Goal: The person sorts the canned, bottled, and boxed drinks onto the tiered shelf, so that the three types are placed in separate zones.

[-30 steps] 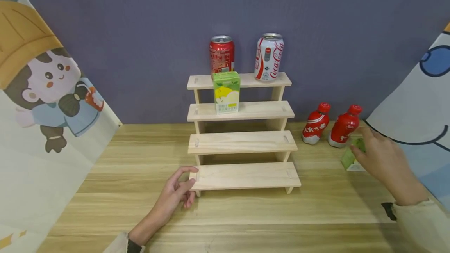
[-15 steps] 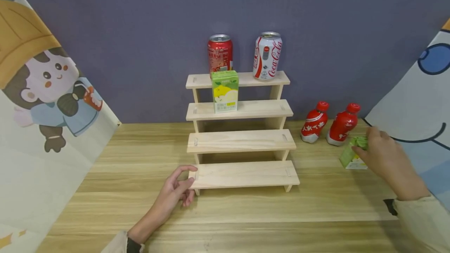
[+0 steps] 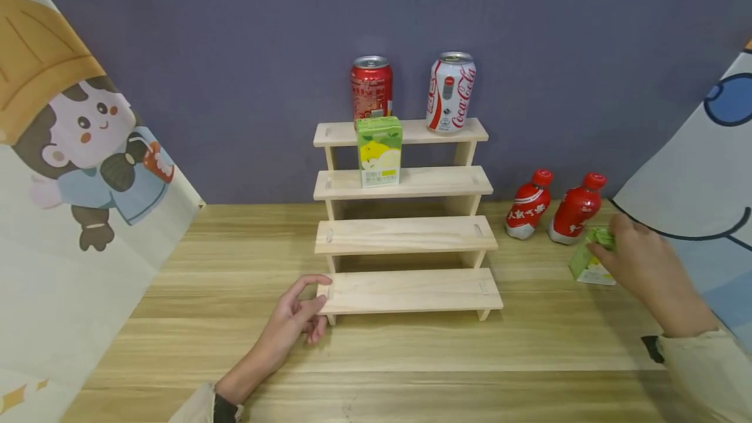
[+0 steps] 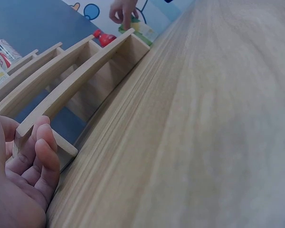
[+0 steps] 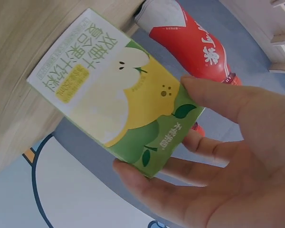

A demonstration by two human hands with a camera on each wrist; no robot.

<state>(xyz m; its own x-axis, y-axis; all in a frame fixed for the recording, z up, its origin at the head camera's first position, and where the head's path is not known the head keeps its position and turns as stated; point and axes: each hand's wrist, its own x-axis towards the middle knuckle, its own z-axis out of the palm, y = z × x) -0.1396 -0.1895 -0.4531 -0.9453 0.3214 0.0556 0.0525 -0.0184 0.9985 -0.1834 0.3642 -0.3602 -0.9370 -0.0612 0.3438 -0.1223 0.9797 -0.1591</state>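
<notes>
At the right of the head view, my right hand (image 3: 649, 273) grips a green juice box (image 3: 589, 262) near its top. The right wrist view shows this juice box (image 5: 116, 102) between thumb and fingers, pear and yellow fruit on its front, its base at the tabletop. My left hand (image 3: 286, 320) pinches the left end of the lowest step of a four-tier wooden display stand (image 3: 411, 292). In the left wrist view its thumb and fingers curl around the edge of that step (image 4: 66, 97).
A second juice box (image 3: 379, 155) stands on the second step from the top. On the top step are a red can (image 3: 371, 87) and a white Coca-Cola can (image 3: 451, 93). Two red bottles (image 3: 527, 206) stand on the wooden table (image 3: 411, 371) beside the right hand, near the blue-grey back wall.
The right hand has come down onto the juice box and closed its fingers on it. The left hand keeps its hold on the stand; the head view shifts slightly.
</notes>
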